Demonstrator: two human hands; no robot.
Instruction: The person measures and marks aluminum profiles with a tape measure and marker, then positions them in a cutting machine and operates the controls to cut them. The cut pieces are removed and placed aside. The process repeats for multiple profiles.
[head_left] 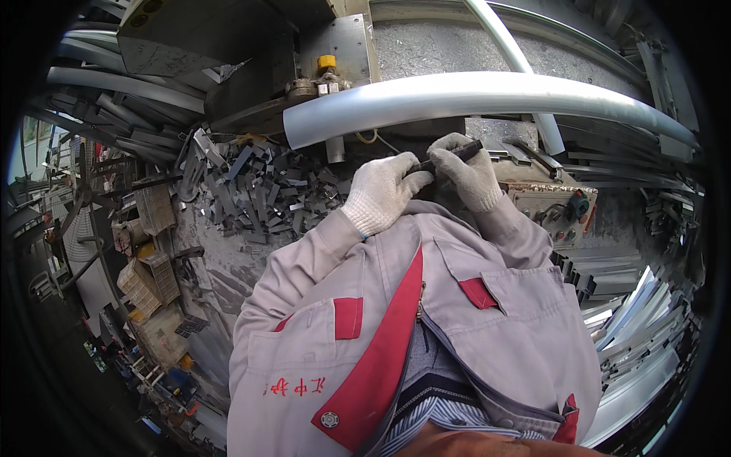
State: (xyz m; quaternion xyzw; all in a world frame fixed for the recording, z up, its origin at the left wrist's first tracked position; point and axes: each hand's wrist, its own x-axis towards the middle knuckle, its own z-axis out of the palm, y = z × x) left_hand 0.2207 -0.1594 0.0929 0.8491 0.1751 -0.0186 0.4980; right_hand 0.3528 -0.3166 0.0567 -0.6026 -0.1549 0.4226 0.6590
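From where I'm standing: big curved profile [472, 99] across machine bed's [426, 52] near edge looks metal, smooth, satin sheen. Bed itself rough, speckled. Gloves [373, 202] knitted cloth, matt, nubbly. Slim bar [470, 150] between them dullish black, can't tell plastic or metal. Yellow knob [326, 61] near steel plate's [352, 46] lower edge: glossy, plastic-looking. Jacket [304, 282], matt woven cloth.

Gloved left hand [380, 192] and right hand [467, 175] sit close together, both apparently curled.

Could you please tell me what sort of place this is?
Probably a metal-cutting workshop: it shows a heap of small metal offcuts, long metal strips at the right, and a control box.
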